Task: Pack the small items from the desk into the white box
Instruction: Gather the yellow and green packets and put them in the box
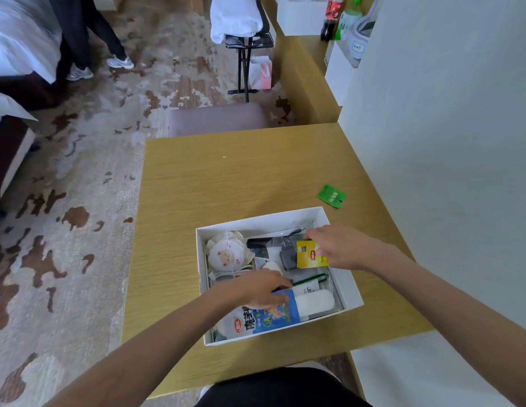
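PACKING NEARLY DONE: on my remote feed, both hands are inside the white box [352, 289] on the wooden counter [214, 183]. The right hand [341, 248] pinches a yellow tea sachet [310, 255] by its right edge, thumb & fingers closed on it. It holds the sachet just over a black comb [257, 243] & some dark bits at the box's far side.

The left hand [260, 289] lies on the top edge of a blue snack bag [273, 317] at the near end. The fingers are curled, but I can't tell whether that grip pinches the bag or only presses it down. Also in the box: a round bear-print pouch [226, 254] at far left & a white tube [314, 301] beside the bag. One green sachet [331, 195] lies on the counter, apart from the box, beyond its far right corner.

My read: the tea sachet is v. light, thin & floppy, so an edge pinch is enough w/ no squeeze, and it should slip into any gap. The green sachet lies flat, so it's prob. hard to get under. I'd slide it or nip a corner. The snack bag looks puffy & slick, w/ contents maybe crushable, so take it by the sealed top & press gently.
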Motion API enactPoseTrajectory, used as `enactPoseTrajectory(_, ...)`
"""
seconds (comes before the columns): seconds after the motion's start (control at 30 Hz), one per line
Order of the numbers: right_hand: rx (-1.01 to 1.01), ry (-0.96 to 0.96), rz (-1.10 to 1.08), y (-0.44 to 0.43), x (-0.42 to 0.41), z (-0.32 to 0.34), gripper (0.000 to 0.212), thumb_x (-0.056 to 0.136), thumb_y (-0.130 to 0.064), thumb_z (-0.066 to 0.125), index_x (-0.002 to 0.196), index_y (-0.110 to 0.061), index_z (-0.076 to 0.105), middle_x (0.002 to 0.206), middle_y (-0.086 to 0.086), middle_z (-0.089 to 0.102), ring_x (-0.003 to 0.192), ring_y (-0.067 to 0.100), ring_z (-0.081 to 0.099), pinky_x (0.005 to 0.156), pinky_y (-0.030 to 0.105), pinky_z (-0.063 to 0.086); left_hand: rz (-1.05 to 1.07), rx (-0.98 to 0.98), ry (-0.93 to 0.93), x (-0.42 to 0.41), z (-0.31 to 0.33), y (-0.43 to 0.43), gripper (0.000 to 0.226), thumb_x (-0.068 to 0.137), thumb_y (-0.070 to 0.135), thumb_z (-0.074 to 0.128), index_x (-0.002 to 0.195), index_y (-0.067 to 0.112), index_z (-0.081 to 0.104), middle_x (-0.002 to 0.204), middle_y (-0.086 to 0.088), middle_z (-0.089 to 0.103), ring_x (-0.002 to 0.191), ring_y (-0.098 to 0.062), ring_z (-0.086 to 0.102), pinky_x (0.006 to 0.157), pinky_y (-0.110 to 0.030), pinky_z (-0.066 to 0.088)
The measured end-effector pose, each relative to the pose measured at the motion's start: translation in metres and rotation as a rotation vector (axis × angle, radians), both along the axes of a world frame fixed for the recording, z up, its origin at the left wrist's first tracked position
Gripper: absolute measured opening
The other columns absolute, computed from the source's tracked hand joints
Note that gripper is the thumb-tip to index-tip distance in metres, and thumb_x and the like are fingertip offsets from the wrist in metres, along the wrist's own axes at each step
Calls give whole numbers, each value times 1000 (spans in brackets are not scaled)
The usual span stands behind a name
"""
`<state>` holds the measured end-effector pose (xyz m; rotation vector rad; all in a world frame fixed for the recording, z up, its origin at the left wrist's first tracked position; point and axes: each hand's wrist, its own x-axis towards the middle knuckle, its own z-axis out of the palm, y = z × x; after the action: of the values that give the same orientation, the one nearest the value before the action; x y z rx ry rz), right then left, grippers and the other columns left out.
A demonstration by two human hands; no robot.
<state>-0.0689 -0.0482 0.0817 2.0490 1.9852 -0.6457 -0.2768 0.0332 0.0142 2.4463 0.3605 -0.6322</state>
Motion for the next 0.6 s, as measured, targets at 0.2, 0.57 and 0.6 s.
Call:
enactPoseTrajectory(0.2,87,-18,10,24,-8,0,32,92,-7,49,123,-14,44,106,7,60,85,24,57,67,40,49,225,87,-196,-9,5,19,31,95,30,41,121,23,56,122,-2,60,112,-20,54,90,-38,48)
enactPoseTrajectory(0.57,6,33,32,57,-16,-6,14,93,-8,44,107,-10,43,88,9,52,67,19,46,48,29,27,32,632,-126,-23,12,43,36,91,22,39,120,12,57,126,-5,59,120,-26,45,96,-40,34)
enactPoseTrajectory(0.6,7,39,35,60,-19,-8,15,93,-9,44,107,-10,43,89,10,52,69,20,46,50,31,29,10,661,-109,-26,11,44,37,91,21,38,120,11,57,127,-6,58,122,-27,44,98,-41,32)
